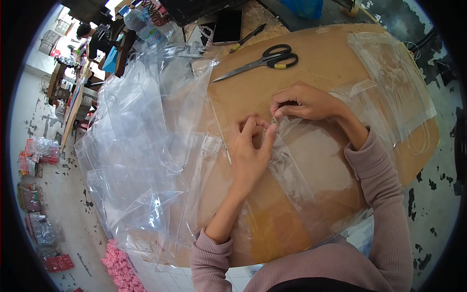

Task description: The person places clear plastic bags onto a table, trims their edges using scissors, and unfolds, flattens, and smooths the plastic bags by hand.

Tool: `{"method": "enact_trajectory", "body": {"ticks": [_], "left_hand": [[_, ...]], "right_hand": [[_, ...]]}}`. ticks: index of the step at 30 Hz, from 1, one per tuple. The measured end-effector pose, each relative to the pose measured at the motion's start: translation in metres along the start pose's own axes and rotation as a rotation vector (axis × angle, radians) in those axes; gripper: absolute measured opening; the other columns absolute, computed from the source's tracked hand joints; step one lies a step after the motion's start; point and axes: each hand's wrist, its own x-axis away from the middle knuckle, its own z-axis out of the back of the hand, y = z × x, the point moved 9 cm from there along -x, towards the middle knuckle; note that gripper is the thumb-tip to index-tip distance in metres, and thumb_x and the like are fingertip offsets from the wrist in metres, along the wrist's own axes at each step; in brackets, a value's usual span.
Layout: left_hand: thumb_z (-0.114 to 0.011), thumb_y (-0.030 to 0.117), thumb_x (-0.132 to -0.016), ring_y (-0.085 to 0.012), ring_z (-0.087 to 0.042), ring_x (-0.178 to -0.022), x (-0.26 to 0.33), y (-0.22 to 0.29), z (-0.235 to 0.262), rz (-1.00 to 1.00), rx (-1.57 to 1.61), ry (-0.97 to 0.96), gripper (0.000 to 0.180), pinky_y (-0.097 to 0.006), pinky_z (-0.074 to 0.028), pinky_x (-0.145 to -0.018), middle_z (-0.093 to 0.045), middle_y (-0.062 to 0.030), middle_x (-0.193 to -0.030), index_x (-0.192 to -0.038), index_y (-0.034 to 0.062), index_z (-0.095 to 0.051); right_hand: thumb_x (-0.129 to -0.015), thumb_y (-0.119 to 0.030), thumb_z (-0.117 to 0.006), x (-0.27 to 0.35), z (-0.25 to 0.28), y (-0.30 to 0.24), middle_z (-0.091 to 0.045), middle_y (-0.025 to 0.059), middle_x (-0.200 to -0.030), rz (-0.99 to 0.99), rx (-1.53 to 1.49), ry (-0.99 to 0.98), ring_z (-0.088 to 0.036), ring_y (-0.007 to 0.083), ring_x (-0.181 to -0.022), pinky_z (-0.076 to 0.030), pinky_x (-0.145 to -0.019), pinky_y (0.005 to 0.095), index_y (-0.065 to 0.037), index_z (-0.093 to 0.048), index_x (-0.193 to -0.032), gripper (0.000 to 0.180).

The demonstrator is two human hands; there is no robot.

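Note:
In the middle of the brown-covered table (253, 100), a clear plastic bag (316, 160) lies nearly flat, one gathered edge lifted. My left hand (250, 148) pinches that edge between thumb and fingers; its other fingers are slightly blurred. Just above and to the right, my right hand (307, 102) is closed in a pinch at the same gathered edge. A thin strand seems to run between the two pinches, too fine to make out clearly. Black-handled scissors (262, 62) lie beyond both hands, blades partly toward the left.
A large heap of clear plastic sheets or bags (141, 126) covers the table's left side. More clear bags with thin cords (394, 82) lie at the right. At the back are a pen (249, 37), a phone (227, 27) and a plastic bottle (142, 24). Another person (99, 44) sits far left.

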Motion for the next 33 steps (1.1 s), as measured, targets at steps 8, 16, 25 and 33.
{"method": "enact_trajectory", "body": {"ticks": [8, 16, 25, 33], "left_hand": [[-0.051, 0.011, -0.089, -0.0066, -0.052, -0.07, 0.013, -0.025, -0.023, 0.382, 0.591, -0.075, 0.013, -0.021, -0.043, -0.064, -0.062, -0.0064, -0.084, -0.086, -0.0014, -0.054], [-0.052, 0.012, -0.089, -0.0093, -0.054, -0.064, 0.016, -0.031, -0.021, 0.446, 0.326, -0.138, 0.014, -0.023, -0.043, -0.057, -0.061, -0.0083, -0.08, -0.084, -0.0015, -0.054], [-0.056, 0.012, -0.085, -0.0106, -0.053, -0.06, 0.014, -0.031, -0.029, 0.447, 0.47, -0.283, 0.013, -0.025, -0.042, -0.054, -0.06, -0.0059, -0.071, -0.087, -0.0007, -0.058], [-0.055, 0.016, -0.084, -0.0138, -0.053, -0.059, 0.019, -0.051, -0.006, 0.47, 0.341, -0.144, 0.018, -0.028, -0.043, -0.057, -0.059, -0.0082, -0.067, -0.087, -0.0013, -0.059]], "right_hand": [[-0.082, -0.017, -0.058, 0.001, 0.005, 0.011, -0.057, 0.0054, -0.071, -0.044, -0.071, 0.007, -0.052, 0.0149, -0.066, -0.04, -0.062, 0.027, -0.001, -0.056, -0.079, 0.017], [-0.082, -0.019, -0.058, -0.001, 0.002, 0.011, -0.056, 0.0037, -0.07, -0.107, -0.072, 0.012, -0.05, 0.0128, -0.065, -0.039, -0.061, 0.0265, -0.002, -0.056, -0.079, 0.018], [-0.078, -0.01, -0.055, -0.003, -0.014, 0.003, -0.059, 0.0092, -0.076, 0.099, 0.134, 0.058, -0.055, 0.0242, -0.073, -0.042, -0.066, 0.0326, -0.002, -0.058, -0.084, 0.011], [-0.079, -0.019, -0.057, 0.021, -0.015, -0.073, -0.055, 0.0093, -0.102, 0.105, 0.642, 0.485, -0.05, 0.0273, -0.1, -0.037, -0.083, 0.0405, -0.004, -0.055, -0.095, 0.021]]}}
